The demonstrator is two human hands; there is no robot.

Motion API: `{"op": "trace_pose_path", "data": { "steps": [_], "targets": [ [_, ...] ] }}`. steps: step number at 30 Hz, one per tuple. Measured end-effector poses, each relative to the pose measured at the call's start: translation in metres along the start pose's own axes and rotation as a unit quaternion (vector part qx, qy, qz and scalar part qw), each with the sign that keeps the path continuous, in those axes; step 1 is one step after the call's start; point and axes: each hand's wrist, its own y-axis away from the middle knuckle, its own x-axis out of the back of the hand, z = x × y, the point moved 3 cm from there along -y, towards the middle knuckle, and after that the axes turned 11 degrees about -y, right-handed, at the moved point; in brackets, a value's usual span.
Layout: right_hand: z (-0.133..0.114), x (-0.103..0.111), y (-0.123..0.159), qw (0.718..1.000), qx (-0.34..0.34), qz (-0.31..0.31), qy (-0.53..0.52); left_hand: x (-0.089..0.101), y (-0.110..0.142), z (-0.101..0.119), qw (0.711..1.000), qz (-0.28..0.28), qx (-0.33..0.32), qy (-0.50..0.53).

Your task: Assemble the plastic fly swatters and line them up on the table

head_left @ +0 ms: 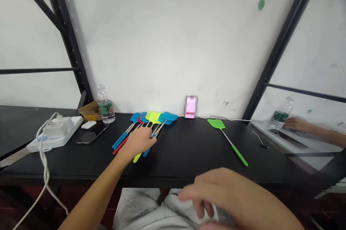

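Note:
My left hand [137, 141] lies over the shafts of a fanned row of several plastic fly swatters [154, 117] in blue, red and yellow. Their blue, red and yellow handles stick out towards me around that hand, and it hides the middle of the shafts. I cannot tell whether it grips any of them. Apart from the row, to the right, lies a single green fly swatter [216, 124] with a metal shaft. My right hand [224, 197] hovers blurred below the table's front edge, above my grey shorts [140, 208], with its fingers loosely apart and holding nothing.
The black table [189, 154] stands against a white wall, between dark metal shelf uprights. At its left are a water bottle [106, 106], a smartphone [92, 133], a white power strip [54, 134] with cables, and a cardboard box [90, 111]. A pixelated pink item [191, 107] stands at the back.

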Motion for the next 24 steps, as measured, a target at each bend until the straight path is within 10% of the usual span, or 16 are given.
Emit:
{"op": "trace_pose_path", "data": {
  "steps": [4,12,20,24],
  "targets": [
    [0.031,0.004,-0.001,0.988,-0.102,0.114,-0.011,0.027,0.011,-0.015,0.999,0.022,0.022,0.024],
    [0.098,0.021,-0.017,0.942,-0.156,0.239,-0.178,0.079,0.053,-0.001,0.972,0.09,-0.142,0.165],
    [0.168,0.026,-0.027,0.72,-0.111,0.485,-0.484,0.066,0.05,0.024,0.965,0.028,-0.198,0.169],
    [0.196,0.021,-0.028,0.662,-0.114,0.518,-0.53,0.048,0.039,0.029,0.965,-0.013,-0.199,0.169]
  ]
}}
